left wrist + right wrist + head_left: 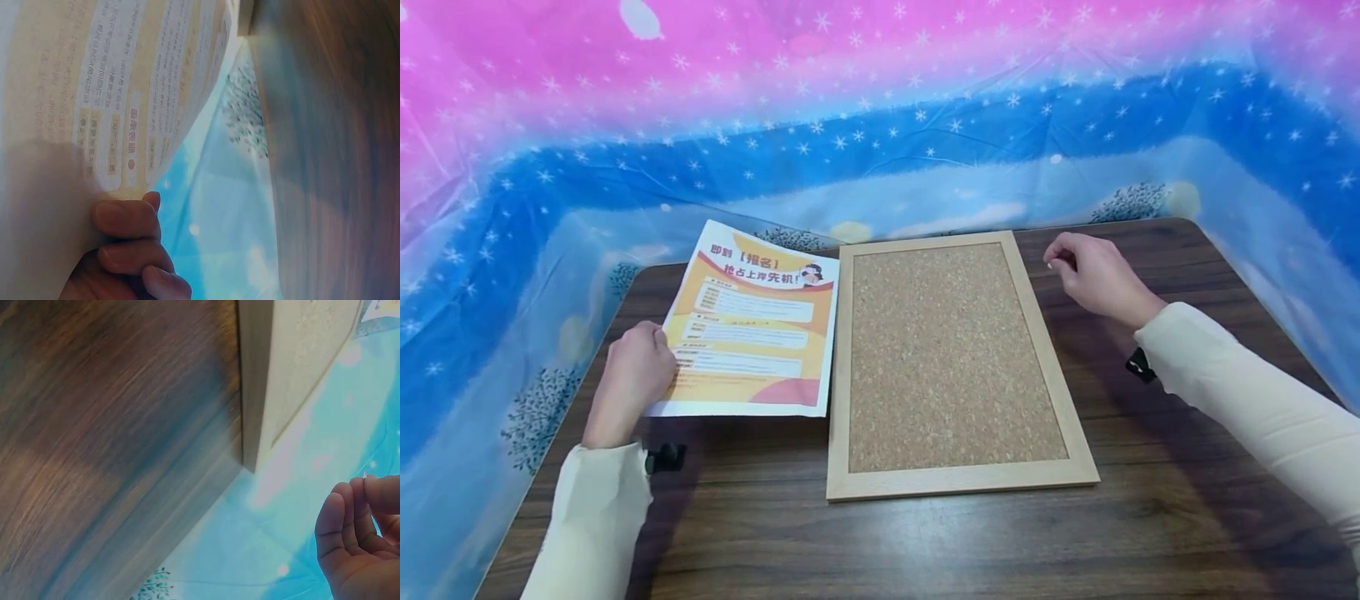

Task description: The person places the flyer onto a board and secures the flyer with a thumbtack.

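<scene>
- A dark wooden table stands walled by a blue-and-pink starry plastic sheet; the cork board lies flat at its middle
- Left of the cork board lies the flyer; thin, floppy paper, likely light and easily creased; best held at an edge
- The left hand pinches the flyer's near-left edge, lifting it into a curl
- Right of the cork board's far corner, the right hand hovers, fingers curled; whether it pinches something tiny, I cannot tell

An orange-and-white printed paper flyer lies at the table's left, its near-left edge lifted. Just right of it, a wooden-framed rectangular cork board lies flat at the centre.
</scene>
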`<state>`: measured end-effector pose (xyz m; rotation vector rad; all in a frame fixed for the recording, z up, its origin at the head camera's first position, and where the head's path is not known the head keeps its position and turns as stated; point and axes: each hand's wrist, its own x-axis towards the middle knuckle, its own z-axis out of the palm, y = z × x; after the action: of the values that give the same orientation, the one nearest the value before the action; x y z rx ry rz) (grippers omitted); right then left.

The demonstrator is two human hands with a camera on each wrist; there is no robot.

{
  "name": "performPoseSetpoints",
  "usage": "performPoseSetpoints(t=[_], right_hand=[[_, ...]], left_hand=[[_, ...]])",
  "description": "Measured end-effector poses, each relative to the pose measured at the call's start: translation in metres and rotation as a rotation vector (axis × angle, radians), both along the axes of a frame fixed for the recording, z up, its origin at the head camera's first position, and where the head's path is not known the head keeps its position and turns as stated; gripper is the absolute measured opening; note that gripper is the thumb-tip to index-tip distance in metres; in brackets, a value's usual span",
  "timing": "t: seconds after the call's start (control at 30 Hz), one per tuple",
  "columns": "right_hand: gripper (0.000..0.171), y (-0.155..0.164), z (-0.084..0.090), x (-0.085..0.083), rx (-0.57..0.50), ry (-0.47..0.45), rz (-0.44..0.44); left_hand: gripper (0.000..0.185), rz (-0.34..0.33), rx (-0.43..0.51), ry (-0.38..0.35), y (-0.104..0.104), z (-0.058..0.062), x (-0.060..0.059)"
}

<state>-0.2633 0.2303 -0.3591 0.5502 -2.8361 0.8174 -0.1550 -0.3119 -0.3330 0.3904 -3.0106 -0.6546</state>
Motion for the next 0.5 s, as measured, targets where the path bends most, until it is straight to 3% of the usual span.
performPoseSetpoints(t=[0.17,0.5], right_hand=[[0.013,-0.005,-0.001,0.004,-0.015,-0.022,0.022],[0.012,-0.006,-0.006,0.009,0.005,0.01,0.037]], left_hand=[[0.043,-0.032,0.027,0.011,0.018,0.0,-0.004],[0.041,-0.089,0.069,-0.021,0.065,-0.013,-0.022]])
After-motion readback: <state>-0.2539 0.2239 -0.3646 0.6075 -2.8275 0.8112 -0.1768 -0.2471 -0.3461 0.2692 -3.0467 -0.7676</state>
